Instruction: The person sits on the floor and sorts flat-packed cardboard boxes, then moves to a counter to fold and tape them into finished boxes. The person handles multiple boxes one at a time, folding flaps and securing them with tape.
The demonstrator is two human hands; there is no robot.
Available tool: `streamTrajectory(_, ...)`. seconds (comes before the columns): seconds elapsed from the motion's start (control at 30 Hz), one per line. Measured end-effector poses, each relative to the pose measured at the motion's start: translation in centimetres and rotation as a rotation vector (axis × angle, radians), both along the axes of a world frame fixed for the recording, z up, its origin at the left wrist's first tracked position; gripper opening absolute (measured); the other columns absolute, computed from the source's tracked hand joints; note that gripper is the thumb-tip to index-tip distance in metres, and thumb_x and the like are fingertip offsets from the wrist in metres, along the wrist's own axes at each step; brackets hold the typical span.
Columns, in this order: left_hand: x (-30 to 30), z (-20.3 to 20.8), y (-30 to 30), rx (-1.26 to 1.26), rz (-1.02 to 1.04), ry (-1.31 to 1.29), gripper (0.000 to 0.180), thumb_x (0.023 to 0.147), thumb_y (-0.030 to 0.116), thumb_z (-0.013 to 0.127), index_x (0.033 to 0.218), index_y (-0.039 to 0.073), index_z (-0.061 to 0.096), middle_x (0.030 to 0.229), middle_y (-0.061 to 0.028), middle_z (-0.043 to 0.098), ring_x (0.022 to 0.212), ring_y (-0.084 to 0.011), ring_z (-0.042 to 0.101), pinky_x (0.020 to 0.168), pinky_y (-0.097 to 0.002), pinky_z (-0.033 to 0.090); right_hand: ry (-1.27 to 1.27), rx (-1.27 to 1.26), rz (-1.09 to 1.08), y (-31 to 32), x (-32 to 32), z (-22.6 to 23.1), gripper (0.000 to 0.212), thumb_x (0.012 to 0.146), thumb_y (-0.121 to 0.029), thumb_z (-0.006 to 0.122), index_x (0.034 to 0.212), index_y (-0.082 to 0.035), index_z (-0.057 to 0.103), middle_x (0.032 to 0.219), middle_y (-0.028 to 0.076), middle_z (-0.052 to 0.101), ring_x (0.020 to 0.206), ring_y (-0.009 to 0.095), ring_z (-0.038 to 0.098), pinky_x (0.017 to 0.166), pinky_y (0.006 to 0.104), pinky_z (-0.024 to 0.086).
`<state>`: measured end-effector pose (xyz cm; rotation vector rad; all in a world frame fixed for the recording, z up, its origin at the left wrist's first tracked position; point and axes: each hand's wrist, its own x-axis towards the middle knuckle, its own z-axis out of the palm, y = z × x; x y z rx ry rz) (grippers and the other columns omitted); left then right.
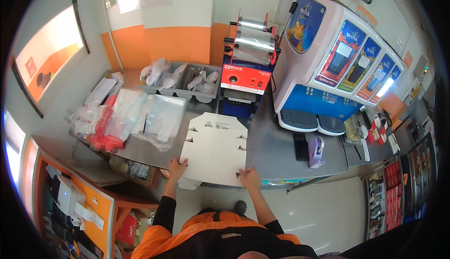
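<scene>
A flat sheet of white die-cut cardboard (215, 151), like an unfolded box, lies on the steel counter with its near edge toward me. Notches run along both sides, and small dark print shows at its far end. My left hand (177, 169) grips the near left corner. At the near right corner, beside a notch, my right hand (250, 179) pinches the edge between thumb and fingers. The fingertips under the sheet are hidden.
A cup-sealing machine (246, 76) with a film roll stands behind the cardboard. Plastic bags (161, 118) and a grey divided bin (213, 92) sit to the left. Rightward are a drink dispenser (300, 99), a black phone-like slab (301, 147) and a purple tape dispenser (317, 153).
</scene>
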<state>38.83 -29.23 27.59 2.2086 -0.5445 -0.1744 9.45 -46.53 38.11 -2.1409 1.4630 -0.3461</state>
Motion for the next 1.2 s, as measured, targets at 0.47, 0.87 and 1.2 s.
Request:
streamTrajectory(0.47,-8.0,7.4,3.3,-0.932,0.068,1.464,0.051,0.086,0.026,0.067,0.128,0.012,0.043,0.121,-0.0049,0.046,0.110,-0.0202,0.048,0.098,-0.0379,0.040,-0.870,1.376,-0.167,0.7,-1.6,-3.0,0.049,0.090,-0.048,0.053,0.123,-0.012,0.050,0.115,0.006,0.058,0.108,0.021,0.053,0.094,0.0354,0.039)
streamTrajectory(0.87,-18.1,5.9,6.5,-0.705,0.192,1.138,0.053,0.079,0.036,0.072,0.121,0.010,0.053,0.109,-0.0010,0.059,0.097,-0.0139,0.057,0.078,-0.0273,0.046,-0.609,1.315,0.181,-1.8,-10.0,-5.8,0.058,0.093,-0.049,0.046,0.133,-0.008,0.042,0.121,0.011,0.057,0.107,0.027,0.057,0.086,0.0398,0.047)
streamTrajectory(1.2,-25.5,3.5,4.2,-0.847,0.666,0.997,0.067,0.077,0.047,0.071,0.123,0.004,0.050,0.109,-0.0071,0.061,0.097,-0.0158,0.060,0.083,-0.0325,0.049,-0.556,1.615,0.347,-6.5,-7.6,-3.9,0.057,0.094,-0.049,0.041,0.134,-0.009,0.041,0.127,0.009,0.053,0.115,0.029,0.052,0.089,0.0464,0.045)
